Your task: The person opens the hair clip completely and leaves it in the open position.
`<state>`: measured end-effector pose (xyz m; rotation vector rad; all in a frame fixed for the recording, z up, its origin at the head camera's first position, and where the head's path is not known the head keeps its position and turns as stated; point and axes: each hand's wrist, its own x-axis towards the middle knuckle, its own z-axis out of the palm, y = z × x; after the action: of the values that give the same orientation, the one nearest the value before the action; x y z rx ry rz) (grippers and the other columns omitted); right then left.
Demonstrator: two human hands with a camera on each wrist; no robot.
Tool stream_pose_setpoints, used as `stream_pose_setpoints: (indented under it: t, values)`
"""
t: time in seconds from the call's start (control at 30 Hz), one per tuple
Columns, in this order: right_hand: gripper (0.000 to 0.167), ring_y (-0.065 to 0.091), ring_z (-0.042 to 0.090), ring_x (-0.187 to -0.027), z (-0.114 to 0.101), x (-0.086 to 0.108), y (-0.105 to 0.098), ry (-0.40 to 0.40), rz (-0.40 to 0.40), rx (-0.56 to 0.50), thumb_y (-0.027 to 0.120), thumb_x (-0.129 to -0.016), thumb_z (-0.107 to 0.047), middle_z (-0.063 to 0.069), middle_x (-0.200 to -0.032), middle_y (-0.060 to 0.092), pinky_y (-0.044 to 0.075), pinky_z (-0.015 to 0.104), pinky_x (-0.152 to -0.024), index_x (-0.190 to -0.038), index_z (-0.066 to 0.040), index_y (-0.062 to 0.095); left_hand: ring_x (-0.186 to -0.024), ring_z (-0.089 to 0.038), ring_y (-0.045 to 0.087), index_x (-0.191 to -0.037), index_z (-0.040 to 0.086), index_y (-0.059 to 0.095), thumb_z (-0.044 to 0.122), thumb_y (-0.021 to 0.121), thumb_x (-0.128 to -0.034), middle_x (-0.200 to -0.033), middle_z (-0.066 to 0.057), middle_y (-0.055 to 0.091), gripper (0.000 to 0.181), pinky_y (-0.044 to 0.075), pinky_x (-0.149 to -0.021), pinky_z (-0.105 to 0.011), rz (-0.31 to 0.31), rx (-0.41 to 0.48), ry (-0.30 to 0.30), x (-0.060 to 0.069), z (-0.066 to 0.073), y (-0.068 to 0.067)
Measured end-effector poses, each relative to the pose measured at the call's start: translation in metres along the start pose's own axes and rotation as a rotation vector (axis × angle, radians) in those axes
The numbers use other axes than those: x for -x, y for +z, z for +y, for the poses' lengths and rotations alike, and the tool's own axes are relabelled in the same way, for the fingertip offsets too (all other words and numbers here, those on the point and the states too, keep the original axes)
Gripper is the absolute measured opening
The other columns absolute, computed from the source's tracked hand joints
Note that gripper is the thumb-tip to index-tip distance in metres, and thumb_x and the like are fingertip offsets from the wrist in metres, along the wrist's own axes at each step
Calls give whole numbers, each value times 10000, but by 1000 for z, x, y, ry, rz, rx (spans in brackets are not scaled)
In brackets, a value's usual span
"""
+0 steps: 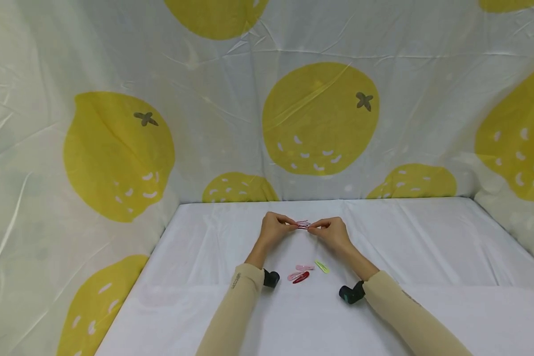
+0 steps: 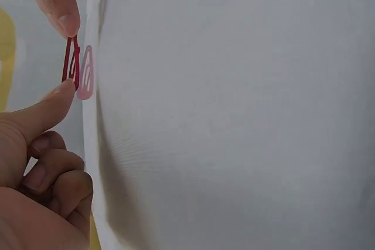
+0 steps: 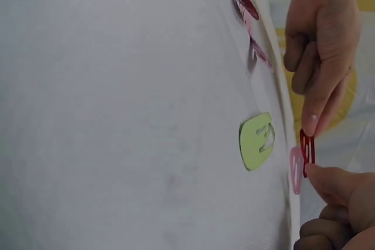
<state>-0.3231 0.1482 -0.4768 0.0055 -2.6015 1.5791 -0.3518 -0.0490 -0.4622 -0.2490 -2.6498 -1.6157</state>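
Dark red hair clip (image 1: 303, 228), held lengthwise between two hands; head feed first. Left hand (image 1: 275, 228) grips one end, right hand (image 1: 331, 232) the other, both pinching, over the far half of the white-covered bench (image 1: 391, 316). Four more clips lie nearer me, between the forearms: upper pink clip (image 1: 304, 267), lower pink clip (image 1: 293, 276), second red clip (image 1: 301, 278) close against it, green clip (image 1: 322, 267) slightly apart on the right. Beige sleeves (image 1: 231, 311); lemon-print curtain (image 1: 227, 109) behind.

Left wrist feed: I see the left thumb on the clip's wider end, the right fingertips on its narrow end. Spare pink clip (image 2: 85, 89) shows just beside; whether they touch, I cannot tell.

Right wrist feed: same double pinch at the edge of my picture, spare pink clip again alongside. Green clip sits closer to this camera, on the cloth; second red clip farther up, seen at a slant.
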Motion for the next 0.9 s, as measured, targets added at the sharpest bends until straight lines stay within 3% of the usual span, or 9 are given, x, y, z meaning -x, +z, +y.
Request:
stream_pose_setpoints:
  t: [0.17, 0.3, 0.5, 0.67, 0.9]
  values:
    - [133, 497, 170, -786, 5, -6, 2, -9, 14, 27, 824, -881, -153, 137, -951, 775, 330, 280, -646, -932, -30, 837, -689, -112, 446, -886, 21, 840, 47, 858, -820, -940, -150, 788, 73, 334, -584, -224, 11, -34, -35, -5, -6, 6]
    - [140, 502, 174, -793, 7, -7, 3, -4, 8, 33, 827, -879, -151, 154, -976, 779, 329, 277, -652, -929, -20, 834, -696, -122, 449, -878, 36, 844, 66, 872, -814, -930, -139, 780, 77, 338, -591, -233, 24, -67, -55, -7, -8, 9]
    - [143, 484, 148, -738, 10, -10, 6, -21, 11, 54, 835, -870, -149, 127, -885, 770, 330, 255, -614, -919, -14, 833, -686, -127, 458, -868, 62, 850, 101, 893, -797, -878, -124, 773, 91, 336, -587, -237, 46, -99, -87, -9, -8, 11]
    - [134, 501, 160, -749, 11, -11, 8, -17, 24, 59, 839, -869, -156, 142, -931, 784, 336, 254, -616, -916, -31, 839, -685, -131, 457, -875, 53, 848, 96, 891, -799, -880, -133, 769, 97, 335, -582, -236, 49, -97, -85, -7, -7, 11]
    - [151, 617, 232, -961, 11, -7, 2, 19, 19, 38, 820, -890, -177, 169, -1089, 784, 391, 284, -740, -960, -44, 839, -691, -122, 459, -885, 50, 847, 87, 891, -796, -853, -116, 766, 106, 342, -596, -234, 61, -67, -77, -2, -7, 7]
